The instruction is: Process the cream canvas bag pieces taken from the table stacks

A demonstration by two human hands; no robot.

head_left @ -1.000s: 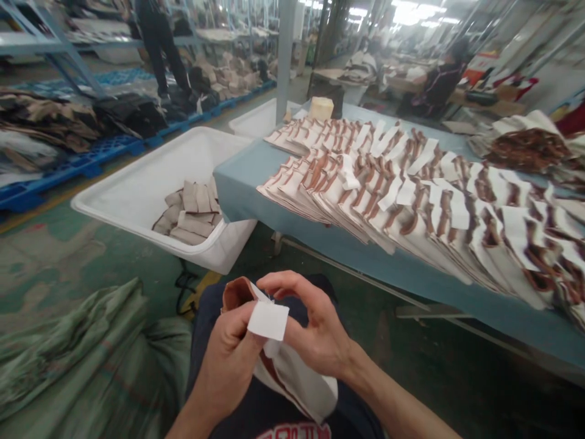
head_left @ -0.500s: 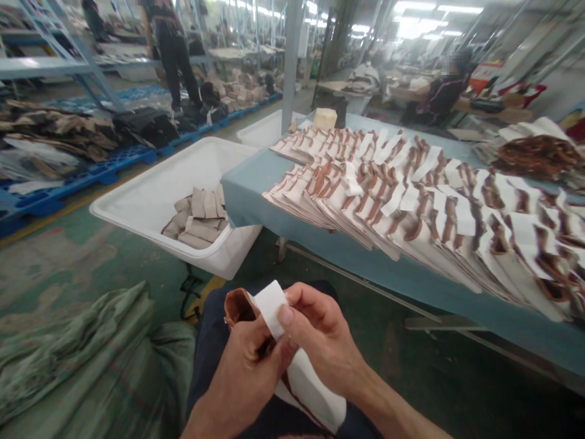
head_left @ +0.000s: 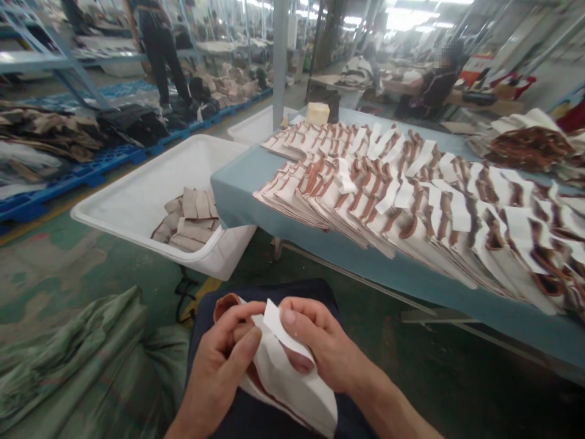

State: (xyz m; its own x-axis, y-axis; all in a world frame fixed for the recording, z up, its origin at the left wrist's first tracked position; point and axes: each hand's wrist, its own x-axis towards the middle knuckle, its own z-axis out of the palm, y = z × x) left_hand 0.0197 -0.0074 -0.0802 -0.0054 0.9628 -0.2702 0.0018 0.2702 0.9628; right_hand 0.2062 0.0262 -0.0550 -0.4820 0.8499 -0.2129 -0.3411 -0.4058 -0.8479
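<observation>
Over my lap, my left hand (head_left: 228,353) grips a white stitched piece with a brown lining (head_left: 299,387), its thumb on the white outside near the upper edge. The brown lining shows at the opening beyond my fingers. My right hand (head_left: 320,341) pinches a white strip (head_left: 280,326) between thumb and fingers. That strip curves over the piece, and its lower part stands away from the surface. Whether its far end touches the piece I cannot tell.
A blue-covered table (head_left: 233,195) carries rows of similar pieces (head_left: 365,207), many topped with white strips. To its left stands a white tub (head_left: 114,210) holding grey-beige bundles (head_left: 192,222). Green cloth (head_left: 82,372) lies at lower left. People are farther back.
My left hand has moved left and its thumb now presses the white outside. The strip, earlier across the piece's top edge by my left hand, now curves away under my right hand.
</observation>
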